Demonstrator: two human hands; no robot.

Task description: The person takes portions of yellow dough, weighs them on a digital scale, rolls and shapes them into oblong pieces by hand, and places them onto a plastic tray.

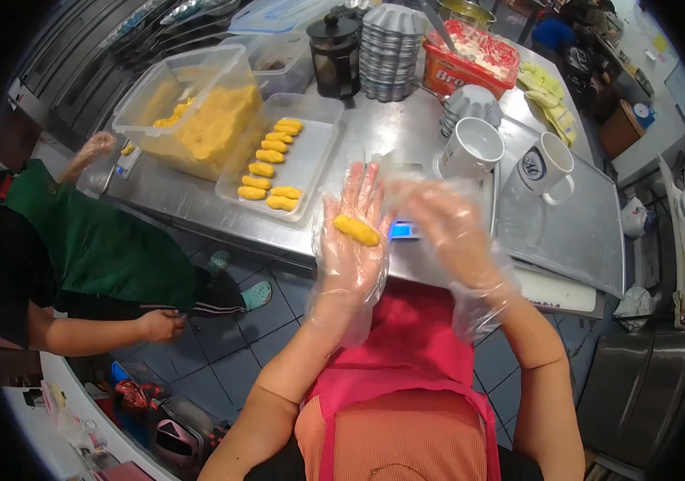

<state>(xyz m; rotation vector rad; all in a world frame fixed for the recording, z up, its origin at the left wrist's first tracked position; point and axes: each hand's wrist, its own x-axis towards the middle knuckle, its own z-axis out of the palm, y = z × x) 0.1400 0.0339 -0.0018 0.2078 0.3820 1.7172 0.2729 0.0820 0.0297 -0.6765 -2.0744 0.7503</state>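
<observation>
On the upturned palm of my left hand [354, 232], in a clear plastic glove, lies a short yellow dough roll [356, 230]. The fingers of that hand are stretched out. My right hand [442, 220], also gloved, is raised just to the right, its fingers apart and a little blurred, with nothing seen in it. A scale with a lit blue display [404, 231] shows between the hands, partly hidden. Several similar rolls [262, 169] lie in a shallow clear plastic tray [322, 132] to the left.
A tub of yellow dough [222, 120], a French press [333, 60], stacked metal molds [391, 56], a red tub [470, 60], two mugs [478, 144] and a metal tray [563, 232] stand on the table. A co-worker in a green apron [102, 232] is at the left.
</observation>
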